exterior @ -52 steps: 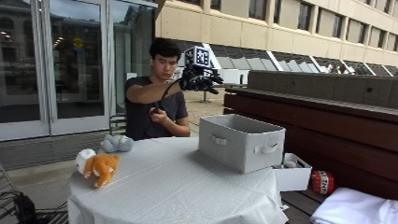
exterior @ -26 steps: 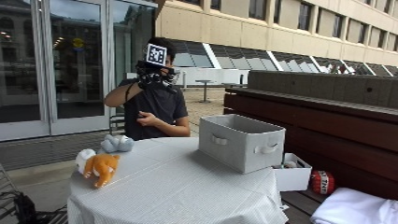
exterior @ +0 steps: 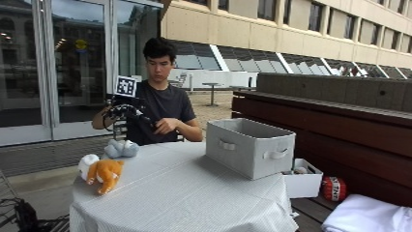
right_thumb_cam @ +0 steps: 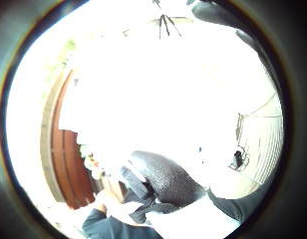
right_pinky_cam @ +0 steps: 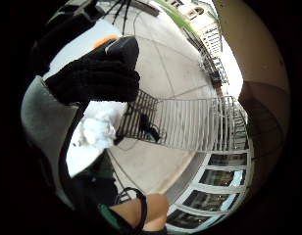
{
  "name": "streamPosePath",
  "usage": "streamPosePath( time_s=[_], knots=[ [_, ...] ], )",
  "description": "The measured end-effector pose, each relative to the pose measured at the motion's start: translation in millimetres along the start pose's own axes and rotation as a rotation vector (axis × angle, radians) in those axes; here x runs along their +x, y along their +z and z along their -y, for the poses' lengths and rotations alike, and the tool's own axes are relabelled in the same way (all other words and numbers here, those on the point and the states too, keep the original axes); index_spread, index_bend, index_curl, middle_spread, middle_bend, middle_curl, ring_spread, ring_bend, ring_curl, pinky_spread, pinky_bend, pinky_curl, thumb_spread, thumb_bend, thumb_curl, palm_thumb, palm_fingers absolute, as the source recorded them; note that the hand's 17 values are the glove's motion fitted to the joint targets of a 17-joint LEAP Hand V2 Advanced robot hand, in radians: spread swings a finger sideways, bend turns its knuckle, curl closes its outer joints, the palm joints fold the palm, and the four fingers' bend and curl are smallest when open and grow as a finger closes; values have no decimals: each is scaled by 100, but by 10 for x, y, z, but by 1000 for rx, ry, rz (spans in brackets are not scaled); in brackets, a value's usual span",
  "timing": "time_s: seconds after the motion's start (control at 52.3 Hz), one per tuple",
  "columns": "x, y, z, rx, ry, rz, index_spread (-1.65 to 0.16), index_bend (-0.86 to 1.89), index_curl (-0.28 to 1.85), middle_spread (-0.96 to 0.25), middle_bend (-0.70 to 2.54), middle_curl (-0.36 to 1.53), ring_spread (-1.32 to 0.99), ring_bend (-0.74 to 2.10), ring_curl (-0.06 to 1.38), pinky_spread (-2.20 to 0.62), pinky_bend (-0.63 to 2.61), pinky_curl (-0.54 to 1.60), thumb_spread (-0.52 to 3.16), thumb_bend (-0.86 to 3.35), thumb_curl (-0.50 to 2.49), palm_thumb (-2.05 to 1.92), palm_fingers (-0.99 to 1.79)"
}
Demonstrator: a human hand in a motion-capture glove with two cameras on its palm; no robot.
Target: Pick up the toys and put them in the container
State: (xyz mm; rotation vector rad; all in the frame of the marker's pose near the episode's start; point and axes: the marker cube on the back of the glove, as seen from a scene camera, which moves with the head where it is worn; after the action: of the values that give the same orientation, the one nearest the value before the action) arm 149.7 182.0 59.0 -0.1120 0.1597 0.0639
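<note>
An orange and white plush toy lies near the left edge of the white-clothed round table. A pale grey-blue plush toy lies at the far left edge. The grey fabric container stands open-topped on the table's right side. My gloved right hand hangs in the air above the grey-blue toy, apart from it. Its fingers are loosely curled and hold nothing. The thumb shows in the thumb side palm view. A patch of the orange toy shows past the fingers.
The person's bare left hand is held in front of the chest behind the table. A small white box, a red object and a white cloth lie on the wooden bench at the right.
My gloved hand has come down from head height and moved left. It now hangs low over the table's far left edge, above the grey-blue toy. The toys and container have not moved.
</note>
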Motion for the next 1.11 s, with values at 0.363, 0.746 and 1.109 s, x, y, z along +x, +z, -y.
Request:
streamPosePath(
  time_s=[0.363, 0.746, 1.109],
  knots=[
    [124, 1032, -235, 16, -16, 52, -34, 17, 32, -9, 39, 44, -2, 82, 22, 4, 121, 34, 91, -8, 23, -10, -1],
    [98, 1516, -254, 25, -37, 29, -38, 28, 38, -11, 28, 42, -7, 73, 18, 3, 118, 32, 100, -2, 24, 0, 8],
    [-4, 1485, -491, -264, 141, 77, -40, 24, 41, -27, 36, 45, -41, 102, 27, -41, 102, 28, 126, 22, 37, 47, 78]
  ],
)
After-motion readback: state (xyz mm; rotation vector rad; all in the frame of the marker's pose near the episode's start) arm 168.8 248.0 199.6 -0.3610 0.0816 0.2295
